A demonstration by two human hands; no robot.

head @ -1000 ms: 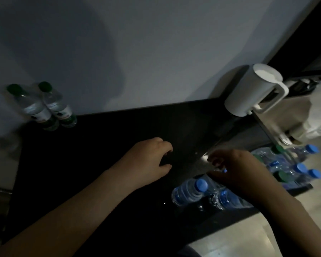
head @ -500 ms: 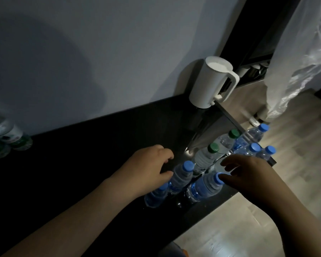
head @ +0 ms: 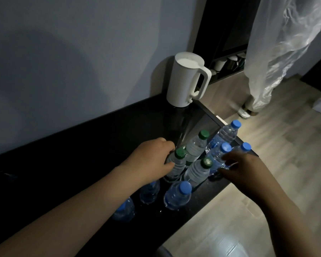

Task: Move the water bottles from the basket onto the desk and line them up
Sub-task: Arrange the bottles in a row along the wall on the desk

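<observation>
table [head: 82,154]: black, glossy, running along a grey wall [head: 82,52]. nine water bottles are standing upright in a cluster at its rt end, nr the front edge.

left hand [head: 152,160]: fingers and thumb are curling round the shoulder of green-cap bottle 1 [head: 176,166], clamping it just below the cap. the bottle's base is resting on the table.

right hand [head: 246,171]: fingers are curling onto the body of blue-cap bottle 1 [head: 219,154] and gripping it. fingertips are blurring, so exact contact pts are not readable.

other bottles:
- green-cap bottle 2 [head: 195,147] is standing just behind no. 1, on the wall side.
- green-cap bottle 3 [head: 196,173] is standing btwn the two hands, just beside no. 1.
- blue-cap bottle 2 [head: 224,135] is standing furthest back, by the table's rt edge.
- blue-cap bottle 3 [head: 246,147] is showing mostly its cap, just beyond the right hand at the corner.
- blue-cap bottle 4 [head: 178,197] is standing in front of green-cap no. 3.
- blue-cap bottle 5 [head: 149,193] and blue-cap bottle 6 [head: 123,210] are sitting partly hidden under the left wrist and forearm.

white jug [head: 183,86] w/ handle is standing at the back by the wall, well apart from the cluster. clear plastic sheet [head: 285,43] is hanging upper rt over the wood floor [head: 267,201].
</observation>
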